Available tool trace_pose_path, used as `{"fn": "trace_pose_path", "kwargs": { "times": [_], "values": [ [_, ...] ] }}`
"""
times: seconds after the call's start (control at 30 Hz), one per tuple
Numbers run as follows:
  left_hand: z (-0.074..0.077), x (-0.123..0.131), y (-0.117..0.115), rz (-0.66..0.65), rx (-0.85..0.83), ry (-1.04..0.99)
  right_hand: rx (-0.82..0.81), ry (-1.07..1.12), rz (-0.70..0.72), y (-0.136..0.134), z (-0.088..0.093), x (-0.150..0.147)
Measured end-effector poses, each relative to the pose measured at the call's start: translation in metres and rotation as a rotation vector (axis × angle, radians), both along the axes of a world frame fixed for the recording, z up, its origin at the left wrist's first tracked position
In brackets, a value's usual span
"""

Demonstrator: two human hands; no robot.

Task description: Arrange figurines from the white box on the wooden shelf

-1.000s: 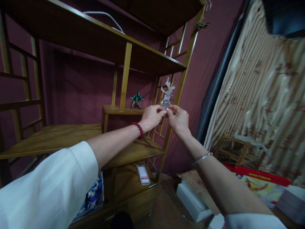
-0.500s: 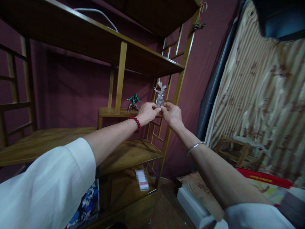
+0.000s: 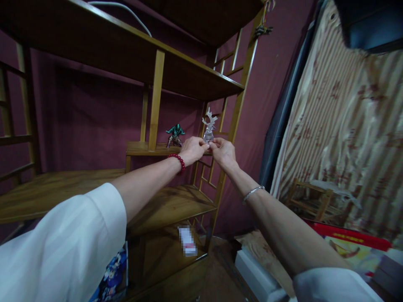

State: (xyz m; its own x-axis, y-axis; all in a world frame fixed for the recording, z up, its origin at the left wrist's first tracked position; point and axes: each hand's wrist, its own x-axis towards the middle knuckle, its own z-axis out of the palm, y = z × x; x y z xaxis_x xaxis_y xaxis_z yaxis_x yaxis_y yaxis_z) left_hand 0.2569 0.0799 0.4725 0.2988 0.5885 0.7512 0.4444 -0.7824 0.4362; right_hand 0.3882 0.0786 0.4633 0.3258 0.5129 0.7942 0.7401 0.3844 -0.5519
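Note:
A clear deer figurine with branching antlers stands upright at the right end of the small raised shelf. Its base is pinched from both sides by the fingers of my left hand and my right hand. My fingers hide the lowest part of the base, so I cannot tell whether it rests on the wood. To the left of my left hand, a green and bronze metallic figure crouches on the same shelf, apart from my fingers.
A wooden post rises left of the green figure, under the upper shelf. Below lies a blurred white and pink item on a low shelf. A patterned curtain hangs at right, above a red-edged box.
Both hands and the deer figurine have shifted slightly left and down in the view, and the figurine looks turned a little. My grip stays on its base.

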Motion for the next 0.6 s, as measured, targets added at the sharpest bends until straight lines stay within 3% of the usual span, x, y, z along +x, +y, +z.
{"fn": "trace_pose_path", "kwargs": {
  "times": [0.6],
  "values": [
    [-0.001, 0.007, 0.022, 0.092, -0.012, 0.085, -0.081, -0.009, -0.024, 0.030, -0.003, 0.011]
  ]
}}
